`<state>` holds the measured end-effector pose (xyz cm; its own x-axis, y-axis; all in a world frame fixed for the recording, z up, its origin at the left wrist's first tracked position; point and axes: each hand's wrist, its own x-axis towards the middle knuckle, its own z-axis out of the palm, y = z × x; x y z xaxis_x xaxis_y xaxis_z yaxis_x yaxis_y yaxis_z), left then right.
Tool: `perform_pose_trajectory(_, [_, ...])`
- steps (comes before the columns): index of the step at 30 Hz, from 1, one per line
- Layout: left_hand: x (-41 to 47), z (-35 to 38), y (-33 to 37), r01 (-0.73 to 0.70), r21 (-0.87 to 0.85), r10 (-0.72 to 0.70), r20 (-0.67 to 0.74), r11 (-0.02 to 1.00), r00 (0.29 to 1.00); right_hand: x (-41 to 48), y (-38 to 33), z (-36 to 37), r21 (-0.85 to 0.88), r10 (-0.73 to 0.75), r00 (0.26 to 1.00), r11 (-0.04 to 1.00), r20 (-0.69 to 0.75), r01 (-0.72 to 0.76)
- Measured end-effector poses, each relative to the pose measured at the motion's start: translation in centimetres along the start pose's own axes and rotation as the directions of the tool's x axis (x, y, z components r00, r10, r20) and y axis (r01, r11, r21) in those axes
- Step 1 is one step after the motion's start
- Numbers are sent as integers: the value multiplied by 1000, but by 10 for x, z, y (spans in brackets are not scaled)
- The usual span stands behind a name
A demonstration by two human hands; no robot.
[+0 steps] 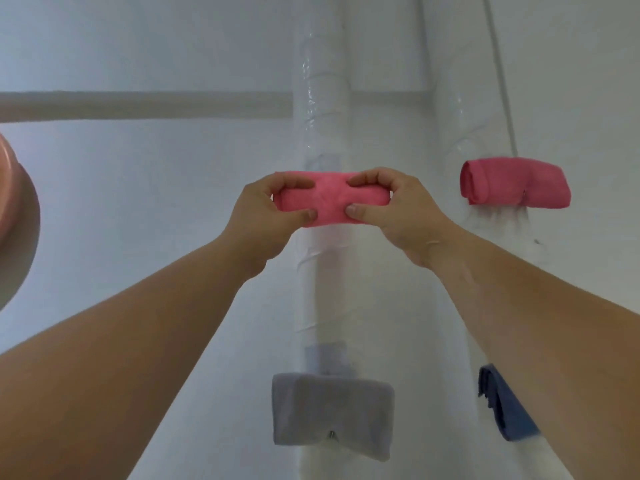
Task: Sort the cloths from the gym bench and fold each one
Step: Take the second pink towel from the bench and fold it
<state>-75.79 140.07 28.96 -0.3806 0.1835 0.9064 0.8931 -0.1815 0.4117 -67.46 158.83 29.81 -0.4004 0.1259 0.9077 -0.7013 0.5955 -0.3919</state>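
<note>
A folded pink cloth (330,199) is held up in front of a white wrapped vertical pipe (320,98). My left hand (266,216) pinches its left end and my right hand (398,209) pinches its right end, thumbs underneath and fingers on top. A second pink cloth (512,183), folded, hangs on a hook on the wall to the right. Below the held cloth a folded grey cloth (332,414) hangs on the pipe. A blue cloth (502,407) shows at lower right, partly hidden by my right forearm.
A white wall fills the view, with a horizontal white rail (138,105) crossing at upper left. A second wrapped pipe (453,109) stands at right. A pink round object (14,195) juts in at the left edge.
</note>
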Motion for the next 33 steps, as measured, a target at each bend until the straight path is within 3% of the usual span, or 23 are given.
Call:
perform_pose_trajectory(8, [70,5,-22,-46,46,53,-168,998,984,78,8,18,-122,-81,995,990,-53,75])
perform_pose_trajectory(13, [70,11,-40,3,-75,-16,-176,997,984,81,22,26,-103,-46,997,994,-65,40])
perform_pose_trajectory(21, [55,6,-53,32,-121,-44,-101,992,994,66,25,20,-51,55,998,997,17,-54])
perform_pose_trajectory(23, [53,7,-57,24,-35,-27,-99,999,995,65,28,25,-186,-23,999,982,-30,17])
perform_pose_trajectory(25, [54,7,-61,-67,304,112,-133,950,985,63,32,31,-519,-219,974,841,-63,155])
perform_pose_trajectory(27, [53,7,-61,-181,643,320,-106,745,941,60,37,35,-758,-395,919,605,-21,243])
perform_pose_trajectory(29, [53,9,-59,-252,754,390,-6,607,921,55,43,38,-841,-446,892,454,72,295])
perform_pose_trajectory(33, [51,17,-70,-294,768,321,122,568,939,51,59,37,-898,-329,931,345,157,273])
